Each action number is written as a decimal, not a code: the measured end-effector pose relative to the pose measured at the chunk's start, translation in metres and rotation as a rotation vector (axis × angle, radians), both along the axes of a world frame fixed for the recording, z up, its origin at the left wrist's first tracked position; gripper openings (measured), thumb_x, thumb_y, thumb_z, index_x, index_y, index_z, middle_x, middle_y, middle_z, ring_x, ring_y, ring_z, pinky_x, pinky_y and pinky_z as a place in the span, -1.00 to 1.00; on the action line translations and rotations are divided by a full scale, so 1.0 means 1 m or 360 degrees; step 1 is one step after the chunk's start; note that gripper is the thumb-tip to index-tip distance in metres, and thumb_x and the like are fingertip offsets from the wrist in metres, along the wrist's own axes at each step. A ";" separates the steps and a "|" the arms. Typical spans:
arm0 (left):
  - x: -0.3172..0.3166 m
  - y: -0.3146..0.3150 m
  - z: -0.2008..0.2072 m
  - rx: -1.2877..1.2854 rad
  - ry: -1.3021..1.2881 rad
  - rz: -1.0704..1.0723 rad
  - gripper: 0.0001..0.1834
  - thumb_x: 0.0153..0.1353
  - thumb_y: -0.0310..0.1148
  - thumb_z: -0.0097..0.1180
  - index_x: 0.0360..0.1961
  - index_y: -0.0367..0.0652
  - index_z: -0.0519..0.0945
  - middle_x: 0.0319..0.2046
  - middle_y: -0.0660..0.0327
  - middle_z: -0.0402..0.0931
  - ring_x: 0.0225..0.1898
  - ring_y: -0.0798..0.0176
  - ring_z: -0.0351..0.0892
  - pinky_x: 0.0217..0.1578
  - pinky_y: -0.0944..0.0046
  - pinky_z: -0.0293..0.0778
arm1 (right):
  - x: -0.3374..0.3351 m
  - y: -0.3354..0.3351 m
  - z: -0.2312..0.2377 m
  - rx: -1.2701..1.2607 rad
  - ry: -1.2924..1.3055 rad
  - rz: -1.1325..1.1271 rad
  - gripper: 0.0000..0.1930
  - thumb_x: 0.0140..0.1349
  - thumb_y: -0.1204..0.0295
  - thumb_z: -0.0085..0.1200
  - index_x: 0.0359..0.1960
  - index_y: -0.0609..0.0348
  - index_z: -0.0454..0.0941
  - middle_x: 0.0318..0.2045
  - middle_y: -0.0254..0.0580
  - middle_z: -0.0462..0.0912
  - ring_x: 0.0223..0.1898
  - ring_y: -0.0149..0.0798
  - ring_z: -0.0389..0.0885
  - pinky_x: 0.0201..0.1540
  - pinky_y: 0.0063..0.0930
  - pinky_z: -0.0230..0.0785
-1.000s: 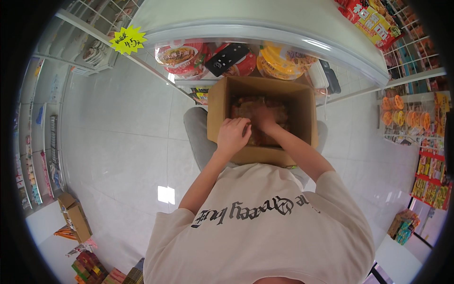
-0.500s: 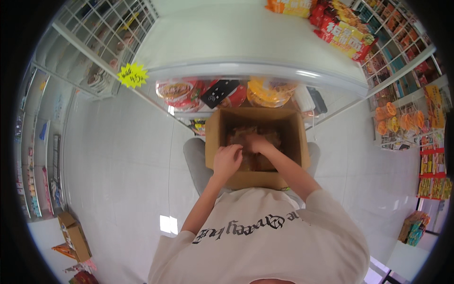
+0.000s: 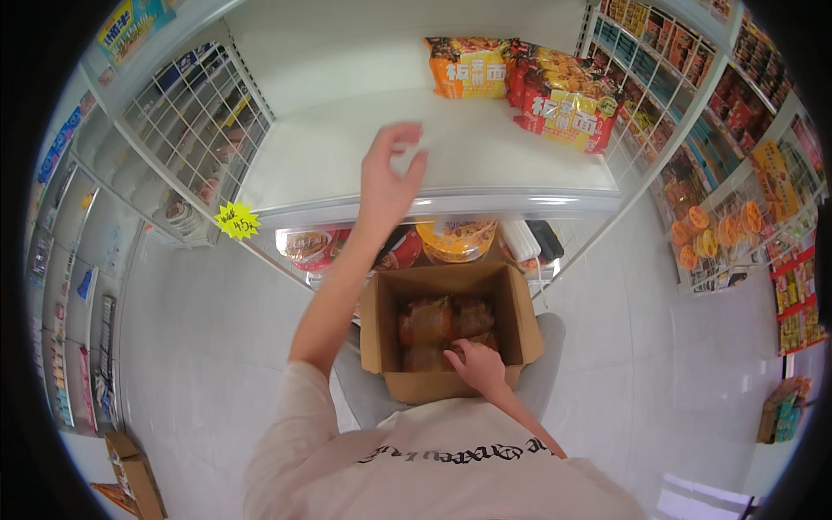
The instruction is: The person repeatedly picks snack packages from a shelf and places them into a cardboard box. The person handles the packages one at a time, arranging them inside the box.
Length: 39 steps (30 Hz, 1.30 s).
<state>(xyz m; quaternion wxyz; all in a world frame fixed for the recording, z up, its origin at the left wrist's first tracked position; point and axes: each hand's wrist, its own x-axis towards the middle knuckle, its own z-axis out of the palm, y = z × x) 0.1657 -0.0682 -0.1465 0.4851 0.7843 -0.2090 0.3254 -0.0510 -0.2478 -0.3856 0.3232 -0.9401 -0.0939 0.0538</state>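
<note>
My left hand (image 3: pixel 392 176) is raised over the white shelf (image 3: pixel 334 143), blurred, its fingers curved and apart with nothing between them. A red noodle packet (image 3: pixel 568 100) and an orange noodle packet (image 3: pixel 472 69) stand on the shelf's right side. In front of my body is an open cardboard box (image 3: pixel 370 329). Several reddish-brown wrapped packets (image 3: pixel 426 321) lie inside it. Low over the box's near right part is my right hand (image 3: pixel 479 364), its fingers bent together against a packet. What its fingertips grip, if anything, is hidden.
Below the shelf's front edge sit a red noodle tub (image 3: pixel 308 247), a yellow noodle tub (image 3: pixel 457 240) and a black device (image 3: pixel 546 240). A wire grid (image 3: pixel 195 113) closes the shelf's left side. A yellow star-shaped price tag (image 3: pixel 237 221) hangs at the left corner.
My left hand has moved up out of the box to above the shelf. My right hand has drawn back toward the box's near side, uncovering the packets. The view has tilted up.
</note>
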 end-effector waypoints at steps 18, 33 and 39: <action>0.274 -0.040 -0.014 -0.0231 0.0821 0.0438 0.12 -0.22 -0.05 0.64 0.31 -0.35 0.32 0.13 -0.02 0.56 0.12 0.08 0.59 0.18 0.17 0.49 | 0.003 -0.002 -0.015 0.0259 0.0026 0.0021 -0.66 0.34 0.07 0.08 -0.08 0.05 0.59 -0.36 -0.05 0.74 -0.29 0.07 0.72 -0.23 -0.03 0.57; 0.043 0.028 0.046 -0.0243 -0.0077 -0.0124 -0.41 0.08 -0.41 0.49 0.06 -0.32 0.42 -0.15 0.15 0.61 -0.13 0.32 0.62 -0.10 0.29 0.58 | 0.007 -0.009 0.000 0.0921 0.0171 -0.0045 -0.71 0.30 0.25 0.20 -0.03 0.12 0.60 -0.33 -0.06 0.74 -0.35 -0.05 0.72 -0.27 -0.24 0.56; -0.118 0.032 -0.018 -0.0033 0.0279 -0.0177 -0.26 0.14 -0.50 0.41 0.24 -0.33 0.21 0.09 0.07 0.46 0.10 0.23 0.52 0.11 0.23 0.50 | 0.019 -0.032 0.070 0.1645 0.0061 -0.0325 -0.38 0.26 0.48 0.28 0.34 0.18 0.32 0.17 -0.08 0.54 0.11 -0.26 0.57 0.13 -0.36 0.48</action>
